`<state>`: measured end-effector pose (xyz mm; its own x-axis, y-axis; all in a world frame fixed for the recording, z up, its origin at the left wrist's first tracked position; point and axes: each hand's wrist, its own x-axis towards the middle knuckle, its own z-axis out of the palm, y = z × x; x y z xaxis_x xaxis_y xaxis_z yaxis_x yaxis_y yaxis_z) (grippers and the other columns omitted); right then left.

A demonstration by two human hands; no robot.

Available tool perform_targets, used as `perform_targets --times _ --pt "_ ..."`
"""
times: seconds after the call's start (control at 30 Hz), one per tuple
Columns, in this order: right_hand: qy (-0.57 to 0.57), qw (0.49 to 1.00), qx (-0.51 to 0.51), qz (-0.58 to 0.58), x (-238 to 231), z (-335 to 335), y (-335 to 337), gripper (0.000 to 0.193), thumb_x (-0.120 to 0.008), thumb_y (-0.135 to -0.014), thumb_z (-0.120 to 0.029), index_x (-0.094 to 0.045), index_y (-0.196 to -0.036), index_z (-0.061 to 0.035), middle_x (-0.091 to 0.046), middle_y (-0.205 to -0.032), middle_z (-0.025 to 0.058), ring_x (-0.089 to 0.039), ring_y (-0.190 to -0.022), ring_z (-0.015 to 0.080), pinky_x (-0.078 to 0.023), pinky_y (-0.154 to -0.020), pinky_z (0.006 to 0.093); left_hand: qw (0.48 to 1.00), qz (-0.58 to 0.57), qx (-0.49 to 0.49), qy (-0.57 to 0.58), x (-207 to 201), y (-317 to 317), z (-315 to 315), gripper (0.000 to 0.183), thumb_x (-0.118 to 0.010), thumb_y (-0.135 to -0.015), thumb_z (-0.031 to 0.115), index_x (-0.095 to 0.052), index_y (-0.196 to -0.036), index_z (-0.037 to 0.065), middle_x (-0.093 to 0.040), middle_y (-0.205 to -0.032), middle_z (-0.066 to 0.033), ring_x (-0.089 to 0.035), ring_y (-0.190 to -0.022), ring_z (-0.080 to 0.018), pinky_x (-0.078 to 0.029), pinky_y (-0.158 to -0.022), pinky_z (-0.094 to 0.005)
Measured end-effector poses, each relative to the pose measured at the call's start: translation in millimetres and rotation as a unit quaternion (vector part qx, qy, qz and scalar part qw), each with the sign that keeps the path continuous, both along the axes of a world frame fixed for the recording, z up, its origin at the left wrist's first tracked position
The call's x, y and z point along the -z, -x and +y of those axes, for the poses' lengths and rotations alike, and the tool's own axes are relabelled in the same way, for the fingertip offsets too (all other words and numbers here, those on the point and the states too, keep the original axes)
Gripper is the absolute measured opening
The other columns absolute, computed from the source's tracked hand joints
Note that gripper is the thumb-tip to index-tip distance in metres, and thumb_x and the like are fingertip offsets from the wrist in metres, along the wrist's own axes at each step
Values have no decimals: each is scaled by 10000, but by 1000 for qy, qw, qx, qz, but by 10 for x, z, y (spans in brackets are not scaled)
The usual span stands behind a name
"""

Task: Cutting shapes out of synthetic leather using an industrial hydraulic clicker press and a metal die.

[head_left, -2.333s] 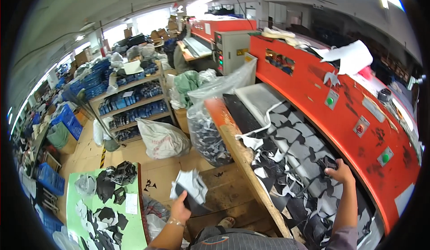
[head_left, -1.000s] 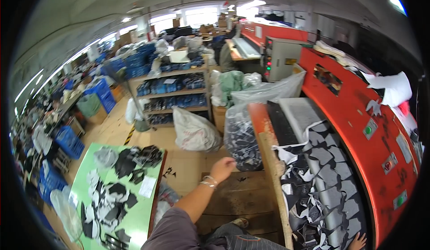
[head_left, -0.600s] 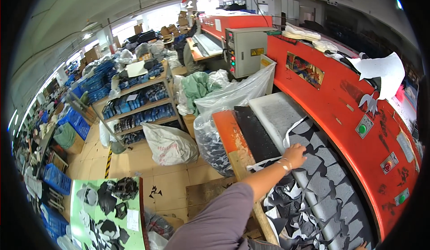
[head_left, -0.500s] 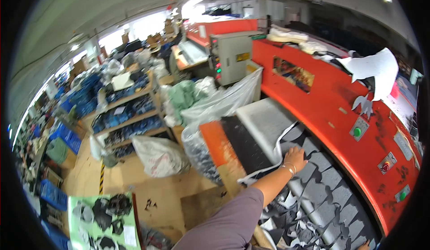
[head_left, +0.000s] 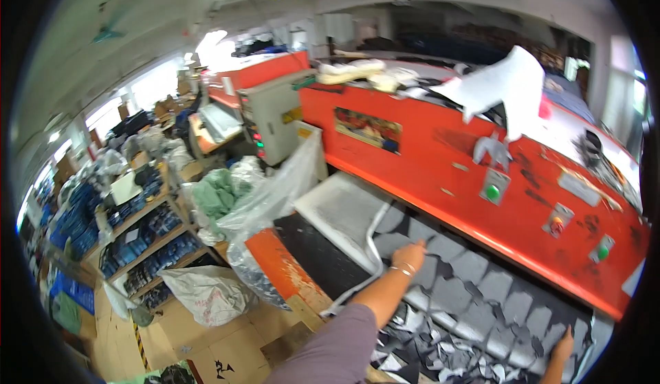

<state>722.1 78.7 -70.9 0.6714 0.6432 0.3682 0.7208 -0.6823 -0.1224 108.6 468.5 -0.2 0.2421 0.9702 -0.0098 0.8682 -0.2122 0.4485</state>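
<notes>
Grey pieces (head_left: 450, 291) under the left grip (head_left: 410, 255)

Left hand (head_left: 410, 255): palm side hidden, grip unreadable; grey cut pieces (head_left: 450, 292) beneath it covered in part
Right hand (head_left: 564, 346): forearm cut off by lower edge; fingers' hold cannot be told
Sleeve (head_left: 337, 349): cut off below, hiding part of the wooden rail (head_left: 306, 312)
Green bench (head_left: 134, 378): mostly out of view, dark items (head_left: 177, 372) on it blurred
Shelf packs (head_left: 146, 234): too small to tell
</notes>
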Motion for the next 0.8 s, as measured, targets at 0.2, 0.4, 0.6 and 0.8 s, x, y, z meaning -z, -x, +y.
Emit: perform_targets --times 0.2,0.4,0.6,0.8 --pt "43 997 -3 66 -570 493 1220 510 -408 -888 -81 -514 -1333 -306 -652 -947 199 -634 -859 374 -490 -737 454 997 38 16 -62 119 631 233 251 -493 -930 313 -610 -1007 104 -674 -909 -180 -642 -885 -388 -492 -733 -506" --pt "164 984 26 68 -517 386 1337 547 -414 -901 -114 -420 -1385 -367 -654 -912 185 -661 -796 365 -519 -706 483 991 125 -20 -54 -50 777 152 300 -508 -930 389 -537 -1003 99 -646 -885 -244 -603 -872 -458 -449 -722 -551" --pt "143 985 21 97 -484 -8 1420 561 -442 -883 -125 -416 -1382 -381 -655 -874 168 -666 -756 360 -526 -690 474 990 112 30 -75 -56 798 -201 258 -523 -936 322 -510 -952 64 -619 -816 -285 -575 -820 -498 -426 -661 -561" --pt "103 971 122 177 -597 -413 970 456 -456 -930 -463 -471 -1355 -298 -664 -959 193 -631 -921 369 -481 -785 472 994 52 70 -66 -6 733 -516 257 -532 -941 251 -487 -895 2 -579 -826 -320 -536 -830 -518 -422 -671 -522"
